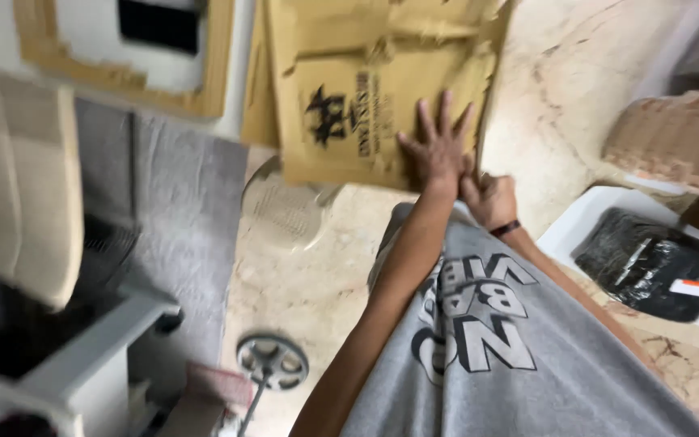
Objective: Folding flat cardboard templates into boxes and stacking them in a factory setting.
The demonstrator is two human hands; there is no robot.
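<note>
Cardboard box (366,89) lies flat on the pale floor (560,89) beyond your grey shirt (487,340), your left hand (440,146) spread open on it, your right hand (489,198) curled just below, grip unclear.

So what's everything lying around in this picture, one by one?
Flat brown cardboard box with a black print: one, tan, top centre, leaning up from the floor.
Cream marble floor: pale beige, middle and right.
Grey rug: one, left of centre.
Cream padded chair: one, far left, blurred.
Round pale fan grille: one, on the floor below the box.
Small grey wheel on a rod: one, bottom centre.
White tray: one, right side, holding a black wrapped packet.
Brown ribbed cardboard piece: one, upper right.
Grey printed shirt: one, bottom centre, worn by the person.
Left hand: spread flat on the box.
Right hand: beside the left wrist, dark band on its wrist; grip unclear.
</note>
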